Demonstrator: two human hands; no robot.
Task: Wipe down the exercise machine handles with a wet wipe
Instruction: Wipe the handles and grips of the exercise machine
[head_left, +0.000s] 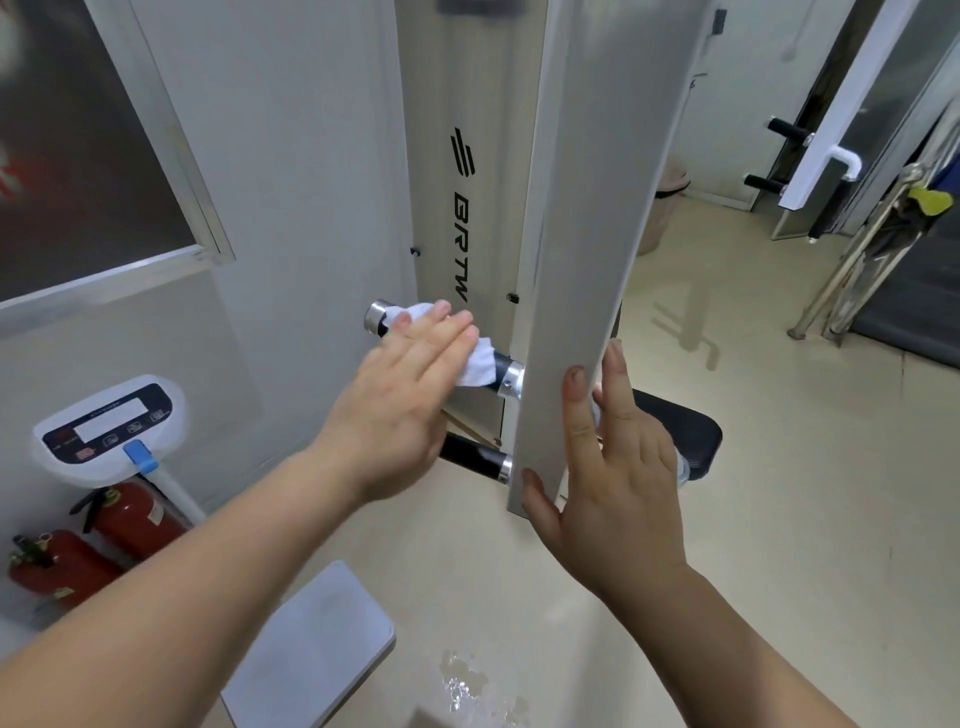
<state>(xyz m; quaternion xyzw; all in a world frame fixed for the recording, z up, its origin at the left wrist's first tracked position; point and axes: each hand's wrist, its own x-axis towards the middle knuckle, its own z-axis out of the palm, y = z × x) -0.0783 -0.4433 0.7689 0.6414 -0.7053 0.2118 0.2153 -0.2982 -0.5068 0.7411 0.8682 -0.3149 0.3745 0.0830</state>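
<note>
**Left hand presses the wipe onto the upper handle**

The person's left hand (400, 410) reaches forward with its fingers (447, 332) straight and close together, pressing a white wet wipe (480, 364) flat against the upper handle (376, 318) of the exercise machine. The wipe is bunched around the middle of the handle's dark grip. The chrome end cap shows to the left of the fingertips, and a short stretch of dark grip and a chrome collar show to the right.

A second, lower handle (470, 454) sticks out beneath it, partly hidden behind the left hand and bare of any wipe. Both handles join a tall silver metal bar (587, 234) that runs down the middle of the view.

The right hand (618, 467) rests on the bar's lower end. Its fingers are straight, with the thumb at the bottom corner, the index finger on the front face and the others along the right edge. Behind this hand sits a black seat pad (691, 431).

The machine's pale column (462, 208) carries black "BRTW" lettering. At lower left stand a weighing scale (109, 421) and two red fire extinguishers (135, 514). The floor (753, 519) is beige, with a wet patch near the bottom edge.
</note>
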